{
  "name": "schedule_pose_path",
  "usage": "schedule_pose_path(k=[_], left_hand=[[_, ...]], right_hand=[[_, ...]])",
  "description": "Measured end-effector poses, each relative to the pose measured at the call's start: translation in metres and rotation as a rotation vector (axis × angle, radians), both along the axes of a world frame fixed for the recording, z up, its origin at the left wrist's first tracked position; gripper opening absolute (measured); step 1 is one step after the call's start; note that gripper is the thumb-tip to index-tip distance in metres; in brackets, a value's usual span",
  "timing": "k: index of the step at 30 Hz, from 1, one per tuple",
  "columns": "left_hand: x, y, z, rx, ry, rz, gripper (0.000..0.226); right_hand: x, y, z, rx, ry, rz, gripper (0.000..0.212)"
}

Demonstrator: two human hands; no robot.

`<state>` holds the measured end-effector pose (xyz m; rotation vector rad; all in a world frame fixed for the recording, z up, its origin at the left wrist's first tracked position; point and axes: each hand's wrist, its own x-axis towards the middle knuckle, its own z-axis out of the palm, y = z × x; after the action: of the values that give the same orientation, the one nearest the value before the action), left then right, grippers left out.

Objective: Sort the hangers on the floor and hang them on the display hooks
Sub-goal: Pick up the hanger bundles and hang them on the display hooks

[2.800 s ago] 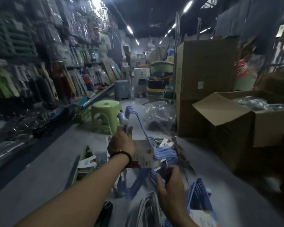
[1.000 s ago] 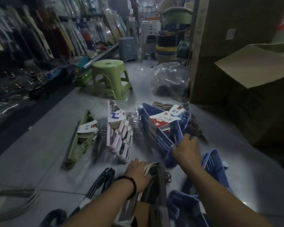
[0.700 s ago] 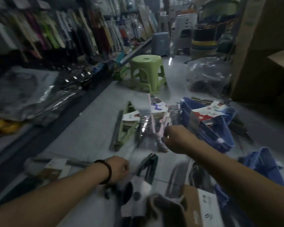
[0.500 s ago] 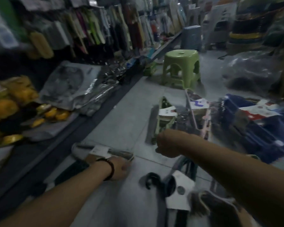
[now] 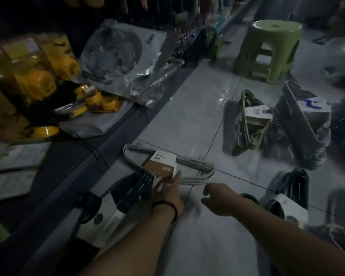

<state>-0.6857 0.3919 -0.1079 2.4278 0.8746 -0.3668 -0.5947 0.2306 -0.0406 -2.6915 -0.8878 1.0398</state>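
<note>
Because every pack lies on the floor (image 5: 187,120), stage: sorting, I judge; nothing is hung yet.
Dark pack (image 5: 131,193): at the floor's left edge, against the shelf base; glossy black plastic hangers banded by a white card sleeve.
Left hand (image 5: 168,193): one straight finger lies along the brown card (image 5: 160,168); the rest is hidden, so I cannot tell its grip. Likely steadying the pack to lift it.
White pack (image 5: 197,177): flat on the tiles, just beyond both hands; thin, pale, rounded hangers under that card.
Right hand (image 5: 217,198): loosely curled, empty, near the white pack's right end.
Green pack (image 5: 249,124): mid-floor, well apart; slim olive hangers with a white tag.
Pale pack (image 5: 305,124): just right of the green; wrapped, angular.
Second dark pack (image 5: 293,186): near the right; same kind as the first, probably to be paired with it.
Stool (image 5: 271,46): moulded green plastic, on the far floor.
</note>
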Motion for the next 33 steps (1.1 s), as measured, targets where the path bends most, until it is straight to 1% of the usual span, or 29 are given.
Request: schedule_pose_path(k=[1,3,4,6,7,9,10,11,12,13,14,15,17,18,19,20,22,23,25,27,29,31,32,33], left_hand=[[0.010,-0.003,-0.004,-0.065,-0.027,0.097,0.080],[0.028,-0.003,-0.009,-0.124,-0.033,0.322,0.063],[0.034,-0.004,-0.011,-0.107,-0.005,0.345,0.063],[0.041,-0.009,-0.015,-0.149,-0.026,0.320,0.053],[0.042,-0.013,-0.013,-0.205,-0.075,0.400,0.047],[0.042,-0.024,-0.007,-0.323,-0.025,0.446,0.034],[0.043,-0.025,-0.009,-0.326,-0.001,0.422,0.034],[0.044,-0.026,-0.013,-0.428,-0.010,0.489,0.037],[0.040,-0.031,-0.013,-0.454,-0.044,0.477,0.039],[0.038,-0.038,-0.015,-0.545,-0.090,0.521,0.040],[0.035,-0.045,-0.010,-0.571,-0.138,0.484,0.041],[0.032,-0.052,-0.001,-0.661,-0.235,0.567,0.039],[0.033,-0.067,0.005,-0.559,-0.324,0.504,0.020],[0.034,-0.072,0.020,-0.468,-0.333,0.381,0.011],[0.039,-0.078,0.035,-0.454,-0.361,0.321,0.006],[0.043,-0.084,0.048,-0.387,-0.388,0.238,0.010],[0.048,-0.101,0.071,-0.308,-0.384,0.058,0.024],[0.052,-0.111,0.078,-0.279,-0.379,0.011,0.029],[0.055,-0.134,0.091,-0.321,-0.375,-0.050,0.033],[0.055,-0.161,0.104,-0.405,-0.394,-0.068,0.038],[0.055,-0.184,0.107,-0.436,-0.435,-0.119,0.052],[0.053,-0.204,0.112,-0.381,-0.443,-0.231,0.075],[0.052,-0.211,0.115,-0.303,-0.447,-0.292,0.079],[0.052,-0.218,0.117,-0.226,-0.481,-0.327,0.077]], right_hand=[[0.001,0.001,0.001,-0.016,-0.003,-0.003,0.045],[0.004,0.000,0.003,-0.035,-0.018,-0.020,0.044],[0.006,-0.001,0.004,-0.044,-0.025,-0.032,0.042],[0.011,-0.003,0.006,-0.068,-0.046,-0.061,0.042],[0.012,-0.005,0.006,-0.077,-0.046,-0.082,0.042],[0.012,-0.010,0.006,-0.064,-0.047,-0.123,0.038],[0.012,-0.011,0.005,-0.040,-0.051,-0.162,0.035],[0.012,-0.011,0.005,-0.014,-0.054,-0.211,0.033],[0.013,-0.012,0.005,0.015,-0.076,-0.247,0.034],[0.014,-0.013,0.005,0.037,-0.116,-0.271,0.038],[0.015,-0.016,0.007,0.058,-0.163,-0.296,0.042],[0.016,-0.020,0.010,0.076,-0.197,-0.332,0.045],[0.022,-0.032,0.017,0.096,-0.200,-0.406,0.048],[0.028,-0.040,0.019,0.111,-0.152,-0.450,0.047],[0.036,-0.051,0.023,0.148,-0.070,-0.523,0.043],[0.044,-0.063,0.026,0.208,0.033,-0.614,0.037],[0.053,-0.089,0.038,0.341,0.230,-0.802,0.024],[0.054,-0.103,0.046,0.421,0.277,-0.869,0.021],[0.056,-0.131,0.063,0.554,0.267,-0.904,0.021],[0.058,-0.163,0.079,0.618,0.219,-0.884,0.027],[0.057,-0.200,0.091,0.709,0.214,-0.854,0.028],[0.055,-0.243,0.094,0.805,0.276,-0.868,0.030],[0.054,-0.265,0.093,0.841,0.309,-0.881,0.031],[0.052,-0.285,0.092,0.870,0.335,-0.897,0.032]])
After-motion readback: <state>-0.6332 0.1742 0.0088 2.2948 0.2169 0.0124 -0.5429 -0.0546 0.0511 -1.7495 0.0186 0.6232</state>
